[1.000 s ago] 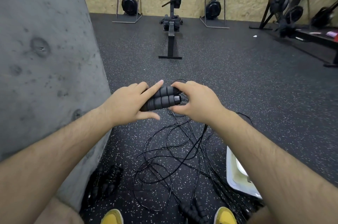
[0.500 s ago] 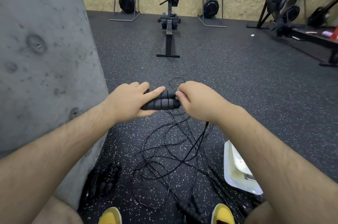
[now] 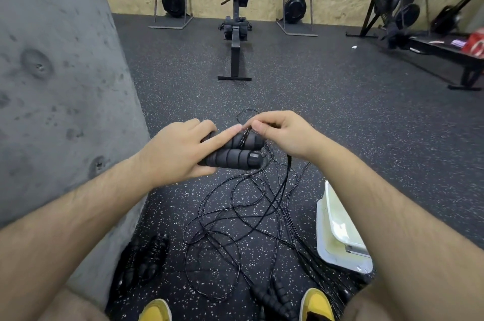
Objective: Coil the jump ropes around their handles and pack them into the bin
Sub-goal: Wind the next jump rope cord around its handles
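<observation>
Because cord winds neatest round a stacked pair, the left hand (image 3: 178, 153) clamps two foam handles (image 3: 235, 157) side by side, while the right hand (image 3: 285, 134) pinches the cord (image 3: 245, 137) above their ends (apparently one turn on). The rest lies tangled on the floor (image 3: 340, 111). One white bin (image 3: 337, 229) waits at the right. One coiled bundle (image 3: 146, 258) lies by the concrete wall (image 3: 65, 85), and two loose handles (image 3: 272, 297) lie between the shoes (image 3: 317, 305).

Black ribbed handles (image 3: 233, 158) are showing, black rope (image 3: 235, 205) is sprawling over white-speckled black floor (image 3: 327, 100), yellow shoes (image 3: 317, 302) are peeking in, white bin (image 3: 337, 229) is gleaming.

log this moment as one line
step: coiling rope | left hand: grips handles | right hand: pinches rope over handles | bin: at right, untouched
</observation>
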A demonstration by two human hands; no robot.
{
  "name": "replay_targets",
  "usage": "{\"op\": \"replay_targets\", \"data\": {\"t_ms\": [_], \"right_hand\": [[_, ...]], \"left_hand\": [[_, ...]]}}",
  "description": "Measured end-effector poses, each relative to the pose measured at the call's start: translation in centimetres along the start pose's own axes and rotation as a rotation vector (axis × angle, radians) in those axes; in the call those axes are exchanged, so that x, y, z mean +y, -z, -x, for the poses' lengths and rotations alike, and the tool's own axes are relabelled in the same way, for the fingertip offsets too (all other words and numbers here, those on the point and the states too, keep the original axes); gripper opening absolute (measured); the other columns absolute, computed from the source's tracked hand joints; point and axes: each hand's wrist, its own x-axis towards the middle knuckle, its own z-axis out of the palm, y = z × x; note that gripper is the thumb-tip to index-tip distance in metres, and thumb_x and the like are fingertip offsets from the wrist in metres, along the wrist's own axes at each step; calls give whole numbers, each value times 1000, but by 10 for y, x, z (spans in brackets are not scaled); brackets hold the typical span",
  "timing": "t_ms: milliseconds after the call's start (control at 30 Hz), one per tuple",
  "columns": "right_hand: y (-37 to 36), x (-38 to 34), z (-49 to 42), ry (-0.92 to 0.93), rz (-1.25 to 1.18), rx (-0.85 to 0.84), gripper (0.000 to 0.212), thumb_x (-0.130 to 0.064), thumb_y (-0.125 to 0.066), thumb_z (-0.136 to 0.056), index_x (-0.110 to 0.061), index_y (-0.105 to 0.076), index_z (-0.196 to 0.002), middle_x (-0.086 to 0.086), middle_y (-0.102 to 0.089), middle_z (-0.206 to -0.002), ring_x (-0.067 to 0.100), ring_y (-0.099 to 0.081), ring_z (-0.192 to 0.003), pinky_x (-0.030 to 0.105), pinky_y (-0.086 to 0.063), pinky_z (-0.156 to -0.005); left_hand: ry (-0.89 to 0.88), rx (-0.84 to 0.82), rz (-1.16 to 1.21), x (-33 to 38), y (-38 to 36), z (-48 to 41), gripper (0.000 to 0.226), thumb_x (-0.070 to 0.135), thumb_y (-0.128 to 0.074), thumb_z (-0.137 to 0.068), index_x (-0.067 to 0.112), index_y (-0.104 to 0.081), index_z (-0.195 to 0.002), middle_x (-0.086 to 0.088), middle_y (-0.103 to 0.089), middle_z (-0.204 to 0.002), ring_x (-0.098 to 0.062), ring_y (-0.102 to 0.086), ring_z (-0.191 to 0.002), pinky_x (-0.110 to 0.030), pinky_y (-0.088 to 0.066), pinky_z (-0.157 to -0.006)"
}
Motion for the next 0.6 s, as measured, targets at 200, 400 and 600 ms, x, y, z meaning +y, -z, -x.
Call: {"op": "replay_targets", "data": {"t_ms": [200, 400, 600], "right_hand": [[-17, -27, 4, -148, 22, 76, 69, -78, -34, -91, -36, -42, -146, -11, -58, -132, 8, -55, -119, 31, -39, -98], [-48, -29, 7, -116, 60, 277, 41, -63, -51, -94, -29, -53, -117, -8, -66, -106, 9, -62, -93, 28, -46, -79], [-48, -32, 3, -73, -101, 417, 31, -52, -61, -93, -20, -57, -94, -8, -64, -81, 3, -55, -70, 23, -46, -68]], "left_hand": [[152, 1, -84, -11, 0, -7, 93, 44, -74, -78, 20, -31, -157, -13, -53, -95, -33, -54, -72, -41, -50, -52], [58, 13, -63, -9, -1, -9, 80, 48, -60, -85, 17, -37, -155, -10, -54, -97, -30, -54, -73, -40, -50, -53], [98, 94, -19, -12, 1, -9, 90, 74, -40, -94, 7, -40, -153, -14, -60, -113, -33, -59, -85, -46, -50, -70]]}}
